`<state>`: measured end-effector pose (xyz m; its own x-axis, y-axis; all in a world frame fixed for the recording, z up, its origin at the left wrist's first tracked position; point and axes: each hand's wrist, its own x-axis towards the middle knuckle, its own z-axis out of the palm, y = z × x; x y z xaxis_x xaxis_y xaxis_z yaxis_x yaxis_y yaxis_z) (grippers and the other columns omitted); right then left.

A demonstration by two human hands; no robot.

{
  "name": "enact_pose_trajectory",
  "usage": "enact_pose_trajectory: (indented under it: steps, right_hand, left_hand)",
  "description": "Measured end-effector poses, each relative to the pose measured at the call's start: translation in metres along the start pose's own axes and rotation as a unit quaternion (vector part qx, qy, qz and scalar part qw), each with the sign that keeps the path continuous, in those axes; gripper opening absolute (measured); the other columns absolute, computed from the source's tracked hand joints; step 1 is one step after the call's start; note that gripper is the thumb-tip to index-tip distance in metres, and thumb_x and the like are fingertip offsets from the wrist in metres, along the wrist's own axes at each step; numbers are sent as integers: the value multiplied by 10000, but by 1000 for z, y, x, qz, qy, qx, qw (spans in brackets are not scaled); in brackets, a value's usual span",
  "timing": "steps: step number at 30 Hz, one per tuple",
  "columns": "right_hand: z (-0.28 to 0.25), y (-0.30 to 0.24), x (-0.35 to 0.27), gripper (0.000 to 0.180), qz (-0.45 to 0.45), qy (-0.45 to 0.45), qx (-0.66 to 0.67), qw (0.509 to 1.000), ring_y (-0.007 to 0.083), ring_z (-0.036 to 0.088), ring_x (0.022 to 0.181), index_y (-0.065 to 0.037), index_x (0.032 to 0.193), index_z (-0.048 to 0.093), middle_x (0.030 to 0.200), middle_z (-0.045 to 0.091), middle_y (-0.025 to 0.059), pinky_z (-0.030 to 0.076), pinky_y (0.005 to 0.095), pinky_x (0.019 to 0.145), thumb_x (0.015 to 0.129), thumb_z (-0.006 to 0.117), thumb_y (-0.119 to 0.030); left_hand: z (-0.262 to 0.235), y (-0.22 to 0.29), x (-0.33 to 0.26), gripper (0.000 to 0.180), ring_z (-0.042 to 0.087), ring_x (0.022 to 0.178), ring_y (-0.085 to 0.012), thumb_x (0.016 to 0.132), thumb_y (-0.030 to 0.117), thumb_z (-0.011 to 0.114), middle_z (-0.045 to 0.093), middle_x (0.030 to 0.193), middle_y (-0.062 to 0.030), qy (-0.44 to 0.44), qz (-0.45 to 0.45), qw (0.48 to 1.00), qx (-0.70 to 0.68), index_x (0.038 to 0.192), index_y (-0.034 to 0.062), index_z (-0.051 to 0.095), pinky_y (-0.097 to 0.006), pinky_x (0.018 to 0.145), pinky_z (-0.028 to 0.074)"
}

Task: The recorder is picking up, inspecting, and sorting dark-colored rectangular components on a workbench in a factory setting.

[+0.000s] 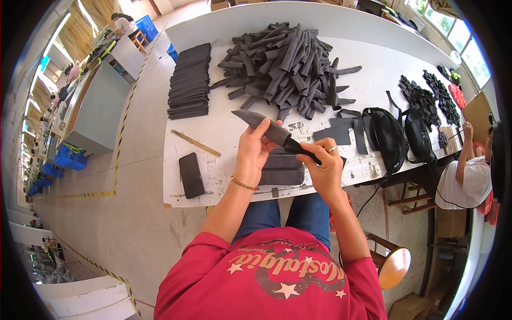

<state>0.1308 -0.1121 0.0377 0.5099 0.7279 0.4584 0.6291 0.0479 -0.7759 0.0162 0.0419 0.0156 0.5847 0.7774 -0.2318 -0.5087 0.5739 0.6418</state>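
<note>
Above the near edge of the white table (224, 125), my left hand (255, 149) is closed round the middle of a dark grey fabric sleeve, a long tapered piece (250, 118). Its pointed end reaches up and left past my fingers. My right hand (325, 166) pinches the darker, narrower end, beside the left hand. Whether that end is turned inside out or a separate strip, I cannot tell. Beneath both hands lies a small stack of flat dark pieces (277, 177), partly hidden.
A heap of similar sleeves (282, 64) fills the table's far middle, with a neat dark stack (189, 80) to its left. Nearer lie a wooden stick (196, 143) and a black phone (192, 175). Black bags (386, 136) sit right, near a seated person (469, 178).
</note>
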Motion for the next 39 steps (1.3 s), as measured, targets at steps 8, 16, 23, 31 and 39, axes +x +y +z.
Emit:
enact_pose_trajectory:
  steps: [8,16,23,31,39]
  right_hand:
    - [3,-4,10,257,-211,88,-191,955,200,552,769,-86,934,697,787,555,1,390,364,755,693,781,-52]
    - [17,-9,9,370,-189,113,-205,954,232,559,843,-67,1028,665,907,570,40,404,380,773,684,801,-91]
    - [35,-18,-2,474,-99,69,-124,985,362,559,1032,-27,1130,570,1115,581,175,449,463,893,718,802,-62]
    - [37,-1,3,357,-161,-19,-63,985,381,581,951,-18,1057,549,1070,594,182,492,439,798,759,747,-11]
    - [26,6,-5,247,-158,-61,-75,983,367,623,804,-12,992,575,1035,622,162,514,427,722,796,724,-25]
  left_hand:
    - [9,-1,-8,214,703,898,-279,938,152,643,675,1056,-201,4,23,999,38,1064,4,553,-381,749,622]
    - [33,5,-30,297,693,948,-270,948,181,636,679,1058,-200,-4,121,987,102,1156,15,505,-393,820,598]
    - [16,-18,-13,258,591,1173,-324,987,251,580,681,1056,-151,-209,71,975,16,1133,39,562,-441,1026,452]
    - [16,-30,-24,279,601,1159,-279,1027,277,492,684,1056,-153,-176,88,980,25,1065,20,593,-410,1006,462]
    - [10,-37,-26,298,586,1176,-279,1024,311,490,681,1083,-154,-138,72,986,-54,1059,36,600,-418,1020,447]
